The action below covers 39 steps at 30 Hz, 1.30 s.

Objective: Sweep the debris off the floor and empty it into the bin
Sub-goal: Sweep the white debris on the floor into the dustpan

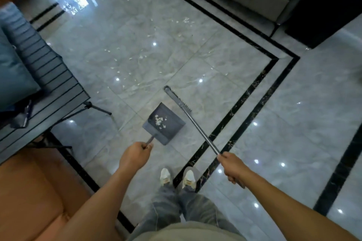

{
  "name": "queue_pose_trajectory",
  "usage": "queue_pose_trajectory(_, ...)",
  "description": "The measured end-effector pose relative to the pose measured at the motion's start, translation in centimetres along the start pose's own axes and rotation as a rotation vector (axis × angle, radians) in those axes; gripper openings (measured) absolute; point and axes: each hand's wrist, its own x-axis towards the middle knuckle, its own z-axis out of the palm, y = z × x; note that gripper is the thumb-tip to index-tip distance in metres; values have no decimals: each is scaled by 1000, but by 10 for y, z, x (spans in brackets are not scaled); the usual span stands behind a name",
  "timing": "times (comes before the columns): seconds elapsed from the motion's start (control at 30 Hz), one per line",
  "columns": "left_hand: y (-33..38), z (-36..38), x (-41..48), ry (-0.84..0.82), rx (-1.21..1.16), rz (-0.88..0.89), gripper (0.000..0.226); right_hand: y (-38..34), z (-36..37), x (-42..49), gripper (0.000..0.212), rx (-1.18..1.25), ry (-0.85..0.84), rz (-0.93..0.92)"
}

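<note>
A grey dustpan [168, 130] sits on the marble floor just ahead of my feet, with a small heap of white scraps [159, 121] inside it. My left hand [135, 154] grips its short handle. My right hand [232, 166] holds the long metal handle of a grey broom [177, 99], whose head rests on the floor just beyond the dustpan. White debris [125, 64] lies scattered over the tiles farther ahead, with another cluster [186, 20] near the black border line. No bin is in view.
A slatted folding table [49, 88] with a thin leg stands at the left, an orange sofa [29, 191] at the lower left. A dark cabinet [323, 10] and a low counter stand at the top right. My white shoes [177, 178] are below the dustpan.
</note>
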Motion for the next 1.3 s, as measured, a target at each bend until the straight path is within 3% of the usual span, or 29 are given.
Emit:
queue_pose_trajectory(0.23,68,-22,27,74,-6,69,49,-11,-22,6,28,235,77,69)
queue_pose_trajectory(0.47,114,-48,82,121,-110,48,51,-88,-77,54,37,413,59,211)
queue_pose_trajectory(0.63,158,-58,138,83,-156,14,43,-157,-134,101,40,274,91,243)
queue_pose_trajectory(0.8,188,-74,171,48,-96,-26,43,-217,-164,141,44,247,4,273)
queue_pose_trajectory(1.1,242,-77,211,24,-61,-152,39,-315,-239,240,44,-134,-107,200)
queue_pose_trajectory(1.3,312,-60,211,80,-178,-289,41,-362,-331,302,38,-370,-183,303)
